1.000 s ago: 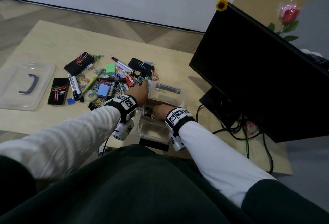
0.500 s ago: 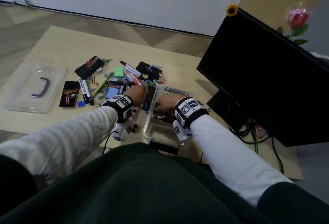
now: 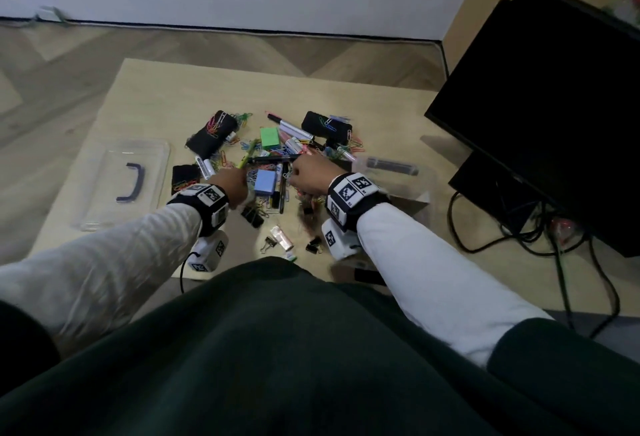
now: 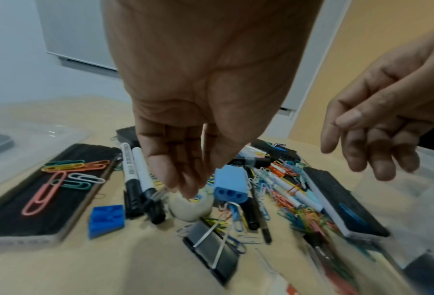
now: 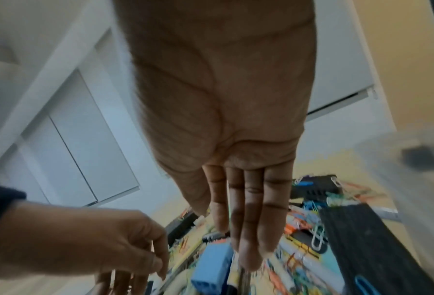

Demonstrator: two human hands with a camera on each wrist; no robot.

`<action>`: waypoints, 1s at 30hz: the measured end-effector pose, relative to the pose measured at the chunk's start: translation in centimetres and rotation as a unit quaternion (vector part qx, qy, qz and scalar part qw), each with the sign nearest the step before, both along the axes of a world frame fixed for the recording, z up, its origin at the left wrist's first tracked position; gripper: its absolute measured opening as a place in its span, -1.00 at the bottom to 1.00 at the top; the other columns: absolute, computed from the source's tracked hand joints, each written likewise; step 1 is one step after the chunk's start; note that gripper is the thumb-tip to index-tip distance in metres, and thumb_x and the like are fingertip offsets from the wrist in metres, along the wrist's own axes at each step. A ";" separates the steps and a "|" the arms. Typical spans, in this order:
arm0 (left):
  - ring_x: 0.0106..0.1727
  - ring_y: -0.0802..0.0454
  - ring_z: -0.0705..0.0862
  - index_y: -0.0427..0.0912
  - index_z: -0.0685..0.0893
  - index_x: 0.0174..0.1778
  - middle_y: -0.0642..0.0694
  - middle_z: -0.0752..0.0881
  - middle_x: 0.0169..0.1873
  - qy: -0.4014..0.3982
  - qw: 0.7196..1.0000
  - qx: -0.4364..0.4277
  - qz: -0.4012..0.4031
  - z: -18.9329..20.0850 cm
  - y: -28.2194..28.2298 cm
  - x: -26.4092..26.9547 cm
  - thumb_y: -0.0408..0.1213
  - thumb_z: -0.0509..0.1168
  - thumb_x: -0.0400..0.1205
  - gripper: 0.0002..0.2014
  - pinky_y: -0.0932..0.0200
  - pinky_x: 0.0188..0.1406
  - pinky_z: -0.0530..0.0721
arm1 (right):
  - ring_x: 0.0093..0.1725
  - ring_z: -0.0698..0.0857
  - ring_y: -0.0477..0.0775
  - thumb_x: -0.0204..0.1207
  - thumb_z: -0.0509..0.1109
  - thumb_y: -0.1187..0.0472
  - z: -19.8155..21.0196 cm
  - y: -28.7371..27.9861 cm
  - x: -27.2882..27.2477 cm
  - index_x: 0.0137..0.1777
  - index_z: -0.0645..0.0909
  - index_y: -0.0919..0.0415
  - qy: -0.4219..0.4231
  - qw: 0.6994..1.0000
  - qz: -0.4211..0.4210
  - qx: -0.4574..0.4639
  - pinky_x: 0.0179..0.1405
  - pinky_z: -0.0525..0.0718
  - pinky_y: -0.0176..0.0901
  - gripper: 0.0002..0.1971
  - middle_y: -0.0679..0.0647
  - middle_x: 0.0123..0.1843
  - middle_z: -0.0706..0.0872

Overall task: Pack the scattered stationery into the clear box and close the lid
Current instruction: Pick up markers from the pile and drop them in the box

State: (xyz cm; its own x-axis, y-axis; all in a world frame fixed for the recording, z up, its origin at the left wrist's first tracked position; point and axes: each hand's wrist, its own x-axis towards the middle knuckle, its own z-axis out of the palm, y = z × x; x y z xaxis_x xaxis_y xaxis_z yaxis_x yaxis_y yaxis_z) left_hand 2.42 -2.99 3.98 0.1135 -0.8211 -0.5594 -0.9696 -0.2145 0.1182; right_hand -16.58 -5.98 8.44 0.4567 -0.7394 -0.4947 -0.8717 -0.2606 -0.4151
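Scattered stationery covers the middle of the table: markers (image 4: 137, 179), coloured paper clips, black erasers (image 4: 46, 189), a blue block (image 3: 265, 182) and a white tape roll (image 4: 190, 207). My left hand (image 3: 233, 186) reaches down with fairly straight fingers (image 4: 183, 185) whose tips touch the tape roll. To its right, my right hand (image 3: 304, 175) hovers with straight fingers (image 5: 246, 249) just above the blue block (image 5: 210, 265) and the pens, holding nothing. The clear box (image 3: 398, 182) stands blurred to the right of my right hand. Its clear lid (image 3: 104, 193), with a dark handle, lies flat at the left.
A black monitor (image 3: 554, 106) and its cables (image 3: 536, 234) fill the right side behind the box. Binder clips and small bits (image 3: 280, 238) lie near the table's front edge. A large black binder clip (image 4: 210, 249) lies in front of my left hand.
Both hands have left the clear box and moved left and forward over the stationery pile. The box now stands to the right of my right hand.
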 end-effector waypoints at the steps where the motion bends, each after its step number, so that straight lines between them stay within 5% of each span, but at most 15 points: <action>1: -0.05 -0.27 0.72 -0.39 0.61 0.17 -0.36 0.72 0.00 -0.011 1.000 0.004 -0.007 -0.1 -0.2 0.6 -0.37 0.17 0.67 -0.76 -0.05 -0.15 0.70 | -0.25 0.59 0.18 0.69 0.23 0.24 -0.8 0.2 0.6 -0.40 0.41 0.16 0.004 1.000 -0.017 0.003 -0.33 0.47 -0.13 -0.64 0.12 -0.33 0.56; 4: -0.03 -0.24 0.64 -0.33 0.58 0.15 -0.35 0.68 0.07 -0.031 0.999 -0.001 -0.015 -1.0 -1.2 2.5 -0.31 0.18 0.68 -0.80 0.02 -0.18 0.56 | -0.13 0.61 0.21 0.66 0.25 0.26 -3.1 0.6 2.3 -0.36 0.42 0.18 0.006 0.997 -0.076 0.024 -0.26 0.49 -0.14 -0.69 0.08 -0.33 0.53; 6: 0.06 -0.28 0.64 -0.30 0.56 0.16 -0.36 0.66 0.11 -0.030 0.999 -0.011 -0.018 -1.8 -2.1 3.4 -0.31 0.18 0.67 -0.80 -0.04 -0.09 0.61 | 0.04 0.67 0.26 0.65 0.26 0.27 -4.2 0.8 3.1 -0.10 0.60 0.30 0.004 0.994 -0.102 0.027 -0.12 0.52 -0.09 -0.86 0.20 -0.09 0.70; 8: 0.10 -0.31 0.65 -0.26 0.54 0.17 -0.36 0.66 0.13 -0.024 0.999 -0.017 -0.014 -2.8 -2.8 4.3 -0.29 0.23 0.64 -0.78 -0.09 0.01 0.66 | 0.14 0.70 0.30 0.64 0.26 0.30 -5.3 1.0 3.8 0.12 0.64 0.36 0.008 0.992 -0.122 0.020 -0.11 0.50 -0.10 -0.81 0.32 0.11 0.73; 14: 0.11 -0.34 0.62 -0.24 0.44 0.20 -0.37 0.61 0.13 -0.020 0.999 -0.032 -0.028 -4.7 -3.8 5.7 -0.31 0.26 0.61 -0.73 -0.15 -0.01 0.68 | 0.15 0.74 0.32 0.57 0.34 0.29 -8.1 0.9 6.9 0.22 0.62 0.30 0.009 0.984 -0.177 -0.008 0.06 0.72 0.06 -0.75 0.28 0.14 0.75; 18: 0.06 -0.34 0.65 -0.27 0.42 0.20 -0.38 0.62 0.12 -0.023 0.998 -0.017 -0.047 -5.3 -3.8 6.1 -0.29 0.26 0.64 -0.74 -0.08 -0.15 0.60 | 0.25 0.70 0.33 0.56 0.38 0.31 -9.7 1.3 8.0 0.41 0.43 0.32 0.014 0.976 -0.214 -0.034 0.07 0.64 0.07 -0.57 0.30 0.25 0.69; 23: 0.09 -0.36 0.66 -0.32 0.41 0.25 -0.42 0.63 0.13 -0.014 0.998 -0.008 -0.056 -5.9 -4.0 6.7 -0.29 0.32 0.60 -0.64 -0.15 -0.03 0.69 | 0.28 0.67 0.31 0.59 0.40 0.30 -11.1 1.9 8.2 0.41 0.40 0.32 0.009 0.961 -0.270 -0.057 0.10 0.65 0.06 -0.57 0.28 0.31 0.66; 30: 0.05 -0.32 0.69 -0.33 0.37 0.26 -0.37 0.67 0.08 0.008 0.999 -0.002 -0.038 -7.0 -3.6 6.1 -0.17 0.32 0.65 -0.59 -0.07 -0.18 0.62 | 0.31 0.66 0.32 0.53 0.50 0.22 -12.0 2.4 7.9 0.52 0.31 0.37 0.032 0.949 -0.311 -0.023 0.14 0.65 0.05 -0.37 0.35 0.40 0.58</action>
State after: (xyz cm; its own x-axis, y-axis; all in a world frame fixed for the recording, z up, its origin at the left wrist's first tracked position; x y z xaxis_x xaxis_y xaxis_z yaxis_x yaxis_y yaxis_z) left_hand 8.51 -6.57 -3.00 0.0414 -0.8294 -0.5571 -0.9810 -0.1394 0.1347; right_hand -8.71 -3.61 -3.53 -0.1062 -0.8775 -0.4678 -0.8856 0.2973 -0.3567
